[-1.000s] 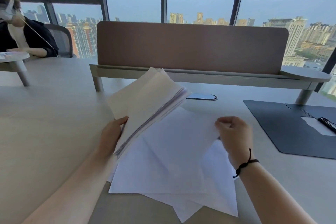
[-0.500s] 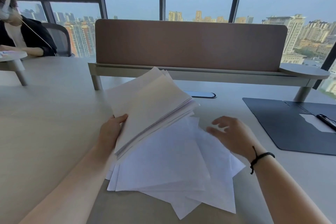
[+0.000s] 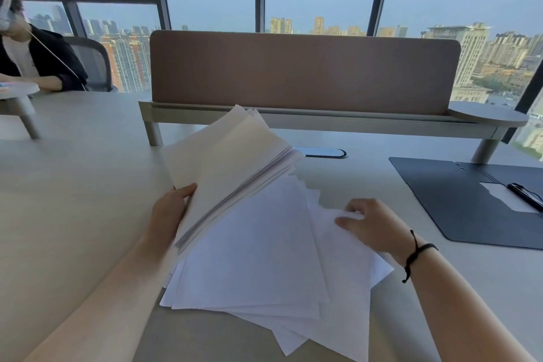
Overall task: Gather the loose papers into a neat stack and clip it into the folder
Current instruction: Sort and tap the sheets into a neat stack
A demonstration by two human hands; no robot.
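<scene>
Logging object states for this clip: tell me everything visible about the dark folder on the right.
The folder is dark navy, matte, and lies open and flat on the pale desk at the right, partly cut off by the frame edge. A white sheet rests inside it, with a black clip bar beside it. Neither hand touches it; the loose papers lie apart from it.

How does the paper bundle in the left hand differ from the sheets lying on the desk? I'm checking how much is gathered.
The held bundle is lifted and tilted; the loose sheets lie flat. The held bundle's edges roughly align; the loose sheets fan out at differing angles. Both are white paper.
</scene>
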